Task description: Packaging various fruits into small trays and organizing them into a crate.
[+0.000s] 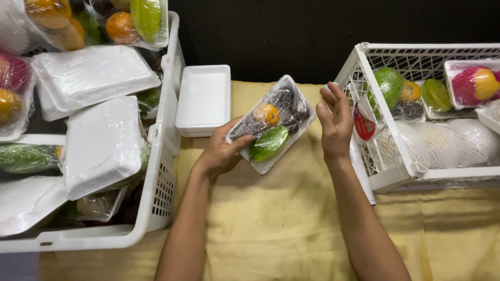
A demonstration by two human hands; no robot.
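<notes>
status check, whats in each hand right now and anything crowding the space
Left hand grips wrapped fruit tray. Right hand open beside it, not touching. Stack of empty white trays just left; white crate close on right.

Glossy cling film is seen over the foam fruit tray (271, 125). Matt yellow cloth (281, 224) is noted; hard white plastic crates (161, 171).

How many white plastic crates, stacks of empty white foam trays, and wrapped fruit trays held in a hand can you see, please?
White plastic crates: 2
Stack of empty white foam trays: 1
Wrapped fruit tray held in the left hand: 1
Total: 4
</notes>
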